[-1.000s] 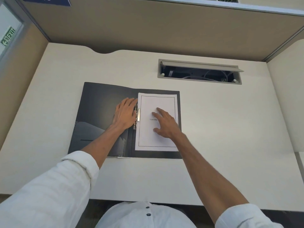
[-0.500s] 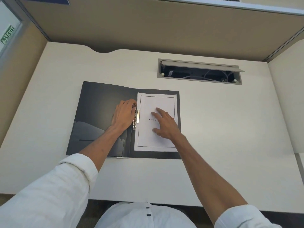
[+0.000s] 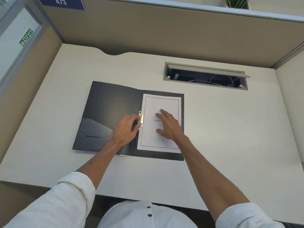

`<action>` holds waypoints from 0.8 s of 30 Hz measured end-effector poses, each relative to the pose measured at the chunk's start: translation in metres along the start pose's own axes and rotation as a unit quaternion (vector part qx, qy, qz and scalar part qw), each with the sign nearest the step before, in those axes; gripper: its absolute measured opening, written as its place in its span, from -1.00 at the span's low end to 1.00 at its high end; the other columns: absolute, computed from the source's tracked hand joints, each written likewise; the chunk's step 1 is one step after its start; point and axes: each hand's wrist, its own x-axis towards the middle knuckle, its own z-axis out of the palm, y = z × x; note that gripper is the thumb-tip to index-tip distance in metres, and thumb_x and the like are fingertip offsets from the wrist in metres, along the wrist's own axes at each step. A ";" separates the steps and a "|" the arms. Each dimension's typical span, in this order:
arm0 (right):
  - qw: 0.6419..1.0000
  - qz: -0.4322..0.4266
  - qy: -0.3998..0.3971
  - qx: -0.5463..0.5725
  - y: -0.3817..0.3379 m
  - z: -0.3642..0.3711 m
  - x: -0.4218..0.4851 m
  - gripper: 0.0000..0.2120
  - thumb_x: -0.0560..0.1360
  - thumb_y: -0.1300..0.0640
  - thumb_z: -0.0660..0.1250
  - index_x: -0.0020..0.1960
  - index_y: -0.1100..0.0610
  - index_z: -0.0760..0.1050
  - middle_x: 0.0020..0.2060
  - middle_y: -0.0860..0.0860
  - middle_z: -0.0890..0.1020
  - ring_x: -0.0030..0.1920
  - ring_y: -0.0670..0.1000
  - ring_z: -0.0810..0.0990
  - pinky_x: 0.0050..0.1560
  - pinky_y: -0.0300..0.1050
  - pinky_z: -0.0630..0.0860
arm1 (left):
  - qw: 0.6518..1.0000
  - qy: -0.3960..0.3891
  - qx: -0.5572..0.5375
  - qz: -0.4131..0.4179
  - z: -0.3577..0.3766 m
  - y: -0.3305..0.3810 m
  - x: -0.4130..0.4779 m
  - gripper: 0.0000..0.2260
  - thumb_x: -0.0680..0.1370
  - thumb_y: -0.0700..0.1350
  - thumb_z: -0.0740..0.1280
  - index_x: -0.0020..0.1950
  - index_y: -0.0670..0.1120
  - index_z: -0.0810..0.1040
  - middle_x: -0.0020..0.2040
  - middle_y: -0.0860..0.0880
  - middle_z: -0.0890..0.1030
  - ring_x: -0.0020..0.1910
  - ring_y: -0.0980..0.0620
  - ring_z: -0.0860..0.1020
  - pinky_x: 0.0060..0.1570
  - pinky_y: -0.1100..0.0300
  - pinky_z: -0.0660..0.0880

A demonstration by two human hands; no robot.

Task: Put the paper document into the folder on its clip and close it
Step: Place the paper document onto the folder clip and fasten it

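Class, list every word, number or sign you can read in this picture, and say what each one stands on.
"473": blue plate on the partition top.
"EXIT", with an arrow: green sign on the glass at left.
"Learning": paper in the folder; the remaining print is hidden by the right hand.

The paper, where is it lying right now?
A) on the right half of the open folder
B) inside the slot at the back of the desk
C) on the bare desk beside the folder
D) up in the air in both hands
A: the paper lies flat on the right half of the open folder, with the right hand pressing on it.
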 end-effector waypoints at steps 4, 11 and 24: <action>1.000 -0.002 -0.001 0.004 0.000 0.000 -0.002 -0.23 0.68 -0.03 0.42 0.78 -0.02 0.13 0.80 -0.04 -0.01 0.81 0.09 0.07 0.78 0.16 0.17 | 0.998 0.031 -0.057 -0.027 0.003 0.002 -0.005 -0.78 0.79 -0.09 0.27 0.35 -0.09 0.64 0.32 -0.04 0.69 0.41 -0.04 0.57 0.42 -0.11 0.60; 1.000 0.000 -0.001 0.011 0.001 0.002 -0.003 -0.22 0.69 -0.02 0.41 0.79 -0.02 0.11 0.81 -0.05 -0.03 0.81 0.08 0.05 0.80 0.12 0.12 | 0.989 0.015 -0.111 -0.092 0.006 0.001 0.003 -0.74 0.72 -0.15 0.40 0.42 -0.09 0.64 0.67 -0.07 0.44 0.80 -0.13 0.10 0.75 -0.26 0.17; 1.000 -0.002 0.000 0.019 0.002 0.007 -0.001 -0.23 0.69 0.02 0.38 0.79 -0.01 0.09 0.81 -0.05 -0.05 0.81 0.07 0.01 0.81 0.10 0.04 | 0.975 -0.155 0.066 -0.144 0.004 -0.005 0.025 -0.16 0.74 0.18 0.31 0.82 0.05 -0.18 0.79 -0.13 -0.37 0.78 -0.23 -0.37 0.78 -0.28 -0.22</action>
